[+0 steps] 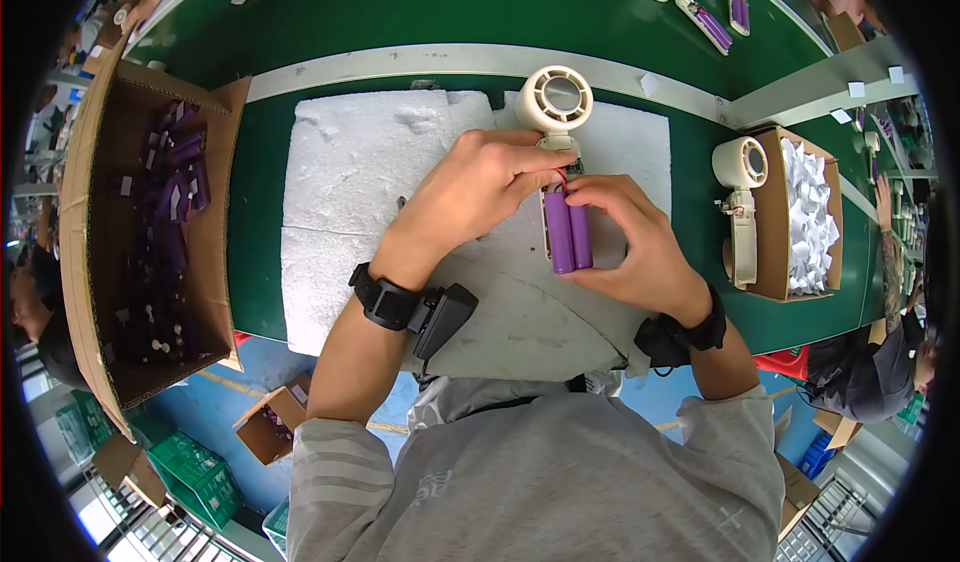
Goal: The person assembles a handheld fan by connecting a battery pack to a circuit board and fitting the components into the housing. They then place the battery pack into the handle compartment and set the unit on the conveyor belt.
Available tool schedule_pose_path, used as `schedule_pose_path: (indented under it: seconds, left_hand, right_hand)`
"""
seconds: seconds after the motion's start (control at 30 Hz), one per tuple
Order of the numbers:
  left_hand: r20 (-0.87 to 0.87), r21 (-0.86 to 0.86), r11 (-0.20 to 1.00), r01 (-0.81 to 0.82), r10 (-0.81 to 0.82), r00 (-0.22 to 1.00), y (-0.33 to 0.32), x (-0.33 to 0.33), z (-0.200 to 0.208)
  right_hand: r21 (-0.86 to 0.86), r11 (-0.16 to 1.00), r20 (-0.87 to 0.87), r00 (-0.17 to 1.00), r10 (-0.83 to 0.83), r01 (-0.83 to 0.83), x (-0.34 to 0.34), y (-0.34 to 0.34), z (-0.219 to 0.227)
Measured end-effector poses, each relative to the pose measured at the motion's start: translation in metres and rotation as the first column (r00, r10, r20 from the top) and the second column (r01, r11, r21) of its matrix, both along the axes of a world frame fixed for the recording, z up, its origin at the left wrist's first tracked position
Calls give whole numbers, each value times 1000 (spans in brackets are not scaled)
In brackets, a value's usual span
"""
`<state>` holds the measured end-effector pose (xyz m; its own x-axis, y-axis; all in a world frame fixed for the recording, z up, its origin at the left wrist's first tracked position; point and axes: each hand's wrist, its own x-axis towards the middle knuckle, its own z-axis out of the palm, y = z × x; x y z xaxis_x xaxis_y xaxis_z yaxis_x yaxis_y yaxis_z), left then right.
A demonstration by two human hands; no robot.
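An opened cream handheld fan [556, 100] lies on the white foam board [350, 162], its round head pointing away from me. Two purple cylindrical batteries [567, 232] rest side by side at its handle, partly over the shell. My left hand [462, 192] is closed at the fan's neck, with thumb and fingertips at the red wires [562, 175] and small green circuit board [574, 165]. Whether the wires are pinched is hidden by the fingers. My right hand [645, 247] grips the battery pair, thumb at the near end and fingers at the wired end.
On the left stands a cardboard box [215, 292] of purple batteries. To the right, another cream fan [740, 202] leans by a box of white paper pieces [808, 217]. More opened fans [690, 7] lie across the white rail [400, 60] on the green table. People work at both sides.
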<state>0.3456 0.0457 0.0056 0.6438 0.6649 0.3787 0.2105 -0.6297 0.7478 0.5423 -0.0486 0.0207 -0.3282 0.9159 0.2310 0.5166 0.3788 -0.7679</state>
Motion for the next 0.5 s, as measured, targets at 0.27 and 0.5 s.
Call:
schedule_pose_path:
  seconds: [0.27, 0.5]
  left_hand:
    - [-13, -8, 1000, -1, 1, 1000, -4, -1, 4]
    - [-73, -21, 1000, -11, 9, 997, -3, -3, 7]
  right_hand:
    - [88, 995, 108, 993, -53, 43, -6, -7, -2]
    - [56, 996, 131, 988, -75, 69, -11, -11, 0]
